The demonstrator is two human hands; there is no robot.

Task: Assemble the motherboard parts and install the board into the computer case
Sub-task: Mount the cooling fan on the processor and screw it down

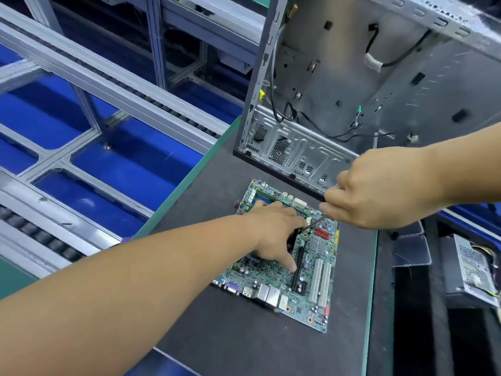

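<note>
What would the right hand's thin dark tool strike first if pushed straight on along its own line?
Probably the green motherboard, just beside the left hand. The right hand slants its thin dark tool down-left; depth is unclear.

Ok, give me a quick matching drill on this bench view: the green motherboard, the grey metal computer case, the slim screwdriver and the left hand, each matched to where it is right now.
Things:
1. green motherboard
2. grey metal computer case
3. slim screwdriver
4. left hand

Places:
A. gripped in the right hand
B. standing open behind the board
C. flat on the dark mat
D. resting on the board, fingers spread

Pairs: 1-C, 2-B, 3-A, 4-D
</note>
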